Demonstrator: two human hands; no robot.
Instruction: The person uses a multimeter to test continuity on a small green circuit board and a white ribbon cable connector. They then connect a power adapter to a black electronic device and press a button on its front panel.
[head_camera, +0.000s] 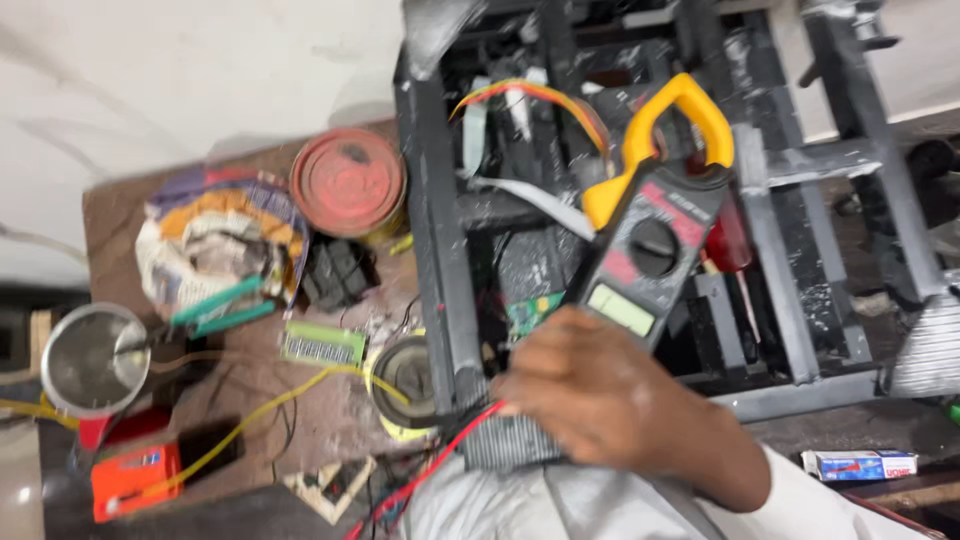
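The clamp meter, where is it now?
In the head view, the clamp meter is right of centre, held by a hand over the open black metal frame.

One hand (600, 395) holds a black clamp meter (650, 225) with yellow jaws over a black metal frame (440, 220). On the brown surface (250, 400) lie a red tin (348, 182), a magnifier (95, 360), green-handled pliers (220, 305) and a yellow wire (260, 410).

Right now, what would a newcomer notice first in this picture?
First, the black clamp meter with yellow jaws, held up at centre by one hand over a dark metal frame full of wires. To the left, on the cluttered brown bench, stand a round red tin lid and an orange box.
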